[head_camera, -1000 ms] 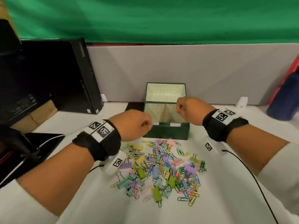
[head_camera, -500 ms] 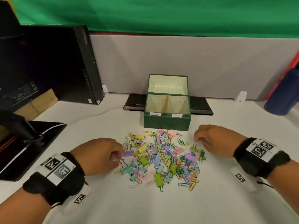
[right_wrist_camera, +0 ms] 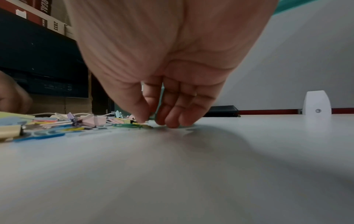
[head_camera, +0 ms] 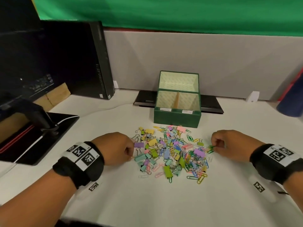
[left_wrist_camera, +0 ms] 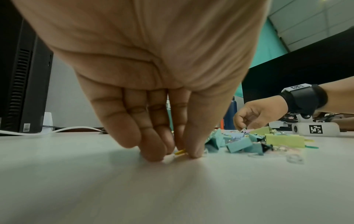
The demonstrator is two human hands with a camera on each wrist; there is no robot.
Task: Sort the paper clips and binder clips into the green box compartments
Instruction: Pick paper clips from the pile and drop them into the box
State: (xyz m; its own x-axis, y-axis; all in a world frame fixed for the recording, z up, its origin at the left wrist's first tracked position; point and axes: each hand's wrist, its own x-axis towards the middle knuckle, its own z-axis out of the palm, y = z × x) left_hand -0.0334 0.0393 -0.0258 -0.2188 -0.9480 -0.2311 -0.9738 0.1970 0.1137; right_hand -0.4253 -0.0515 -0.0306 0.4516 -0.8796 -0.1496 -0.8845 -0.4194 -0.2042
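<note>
From the head view, both hands work the edges of the mixed pile [head_camera: 170, 153] on the white table [head_camera: 147, 202]. The left hand [head_camera: 113, 148] is curled at the pile's left edge, just beside a purple binder clip [head_camera: 139, 145]; the right hand [head_camera: 227, 144] is curled at the right edge, its fingertips at a cluster of green paper clips [head_camera: 210, 149]. The green box [head_camera: 177, 118] stands open behind the pile, apart from it, and both front compartments look empty, so the sorting is barely begun.

The left wrist view shows what the head view hides: thumb and forefinger meet on a small yellow paper clip [left_wrist_camera: 180, 152] lying flat on the table, the other fingers bunched beside them. It is pinched, not yet lifted. To do this well, I would tip the clip onto an edge with the nail before raising it, and lift clear of the teal binder clips [left_wrist_camera: 239, 145] just beside it so nothing drags along.

The right wrist view is soft with blur. The thumb comes down toward the forefinger over the green clips [right_wrist_camera: 132, 126], the remaining fingers resting on the table; it seems to be closing on one, though I cannot tell whether a clip is actually held. Only this view shows those clips overlapping, so a slow lift should shake off any that are hooked together.
</note>
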